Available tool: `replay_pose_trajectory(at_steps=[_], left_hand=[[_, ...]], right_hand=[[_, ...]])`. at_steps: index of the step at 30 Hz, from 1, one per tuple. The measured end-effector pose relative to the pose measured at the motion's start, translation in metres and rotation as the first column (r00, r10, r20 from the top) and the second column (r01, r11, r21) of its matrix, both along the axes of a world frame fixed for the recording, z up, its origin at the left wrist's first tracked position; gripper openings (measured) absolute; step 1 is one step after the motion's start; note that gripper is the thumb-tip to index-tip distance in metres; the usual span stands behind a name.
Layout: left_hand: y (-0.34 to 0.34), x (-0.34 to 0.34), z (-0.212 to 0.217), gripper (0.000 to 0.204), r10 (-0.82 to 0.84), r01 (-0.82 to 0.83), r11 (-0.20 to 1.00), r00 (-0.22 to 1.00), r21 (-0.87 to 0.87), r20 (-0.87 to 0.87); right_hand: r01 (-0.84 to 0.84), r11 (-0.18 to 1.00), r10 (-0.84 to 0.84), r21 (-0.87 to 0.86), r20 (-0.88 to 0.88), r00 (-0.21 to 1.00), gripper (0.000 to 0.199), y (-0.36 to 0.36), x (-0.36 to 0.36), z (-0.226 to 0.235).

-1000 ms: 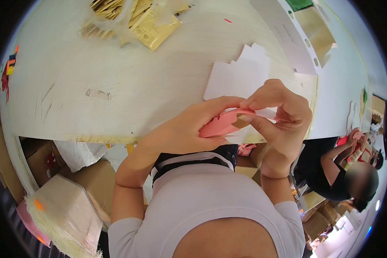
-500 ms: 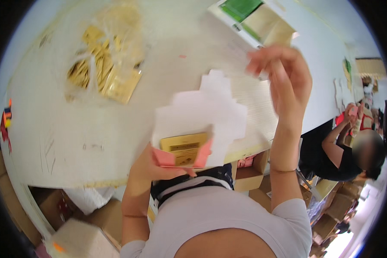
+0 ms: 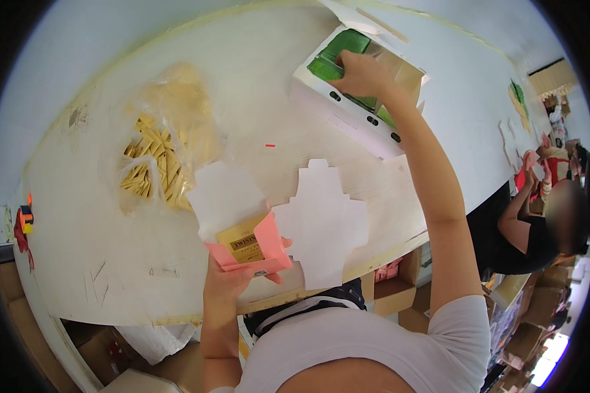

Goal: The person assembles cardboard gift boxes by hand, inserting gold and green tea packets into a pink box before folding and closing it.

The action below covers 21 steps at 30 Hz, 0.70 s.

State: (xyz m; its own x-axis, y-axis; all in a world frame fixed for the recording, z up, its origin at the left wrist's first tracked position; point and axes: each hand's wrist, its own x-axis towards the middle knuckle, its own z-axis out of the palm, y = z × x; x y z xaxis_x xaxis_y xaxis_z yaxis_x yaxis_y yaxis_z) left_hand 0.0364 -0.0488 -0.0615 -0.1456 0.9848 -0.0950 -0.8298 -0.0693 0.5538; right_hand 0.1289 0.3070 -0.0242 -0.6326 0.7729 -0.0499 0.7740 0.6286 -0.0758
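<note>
My left hand (image 3: 233, 280) grips a part-folded pink box (image 3: 261, 257) from below, above the table's front edge. Its large white inner flap stands up behind it. Tucked inside is a gold sachet (image 3: 241, 240), its upper part showing above the pink front. My right hand (image 3: 364, 75) is at the far right, inside an open white carton (image 3: 354, 126). There its curled thumb and fingers pinch at the green packets (image 3: 353, 43); the fingertips are partly hidden among them. On the table between the hands lies an unfolded white box blank (image 3: 319, 216).
A clear plastic bag (image 3: 183, 98) with several gold sachets (image 3: 154, 157) lies on the table (image 3: 98, 223) at left. A small red strip (image 3: 270, 145) lies mid-table. Brown cartons (image 3: 400, 278) stand below the front edge. A co-worker (image 3: 518, 229) sits at right, holding something pink.
My right hand has reached away from me into the white carton. My left hand has turned the pink box, and the white blank that was partly behind it now shows fully.
</note>
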Motion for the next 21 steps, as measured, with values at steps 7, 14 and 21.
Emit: replay_pose_trajectory(at_steps=[7,14,21], left_hand=[[-0.001,-0.002,-0.012,0.069,0.027,-0.025,1.000,0.990,0.018,-0.136],[-0.004,-0.003,-0.009,0.066,0.054,-0.056,0.998,0.990,-0.008,-0.128],[-0.007,-0.006,-0.009,0.064,0.058,-0.059,0.998,0.991,-0.001,-0.118]], right_hand=[[-0.058,0.991,0.048,-0.124,-0.083,0.995,0.049,0.001,-0.005,-0.010],[-0.236,0.823,-0.040,-0.517,-0.467,0.883,0.024,-0.008,0.002,-0.002],[-0.116,0.925,-0.097,-0.361,-0.521,0.848,0.027,-0.013,0.012,0.018]])
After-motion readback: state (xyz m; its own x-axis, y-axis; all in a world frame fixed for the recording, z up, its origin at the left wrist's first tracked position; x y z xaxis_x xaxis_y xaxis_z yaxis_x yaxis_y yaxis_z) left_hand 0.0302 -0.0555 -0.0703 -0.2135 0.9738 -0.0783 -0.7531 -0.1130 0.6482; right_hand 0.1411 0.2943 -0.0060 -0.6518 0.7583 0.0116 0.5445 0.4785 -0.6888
